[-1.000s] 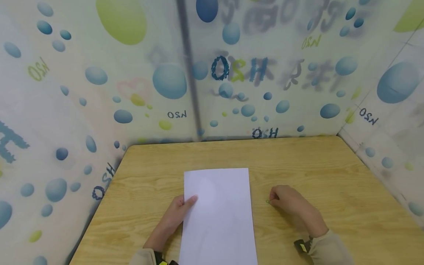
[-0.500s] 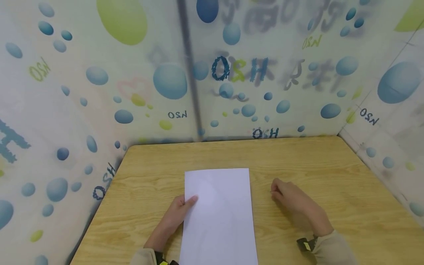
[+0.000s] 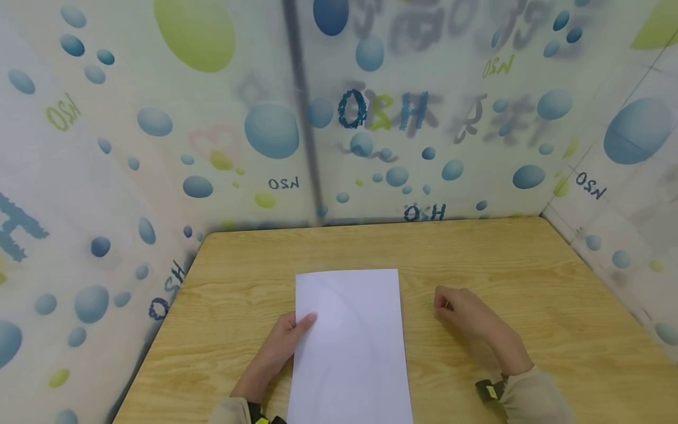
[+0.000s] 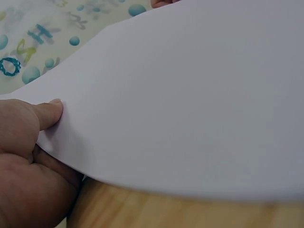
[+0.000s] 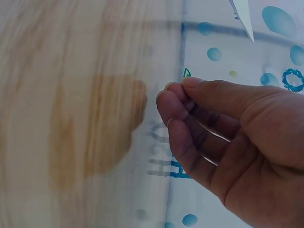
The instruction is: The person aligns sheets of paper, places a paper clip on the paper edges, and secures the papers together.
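My left hand (image 3: 283, 344) grips the left edge of a sheet of white paper (image 3: 349, 347), thumb lying on top and fingers underneath. In the left wrist view the paper bows upward, its near edge raised over the wood. To the right of the paper, my right hand (image 3: 468, 315) is held over the table, apart from the sheet. Between its thumb and index fingertips it pinches a small green paper clip (image 5: 187, 72); only the clip's pointed wire end shows, most of it hidden by the fingers. The other fingers are curled loosely.
The wooden table (image 3: 249, 265) has light grain and extends beyond both hands. Behind it and at both sides stand walls (image 3: 450, 76) covered with blue and green dots and lettering. A dark strap with a camera (image 3: 489, 390) is on the right wrist.
My right hand has shifted slightly right and away from me, with the green paper clip turned so less of it shows. The left hand and the paper stay in place.
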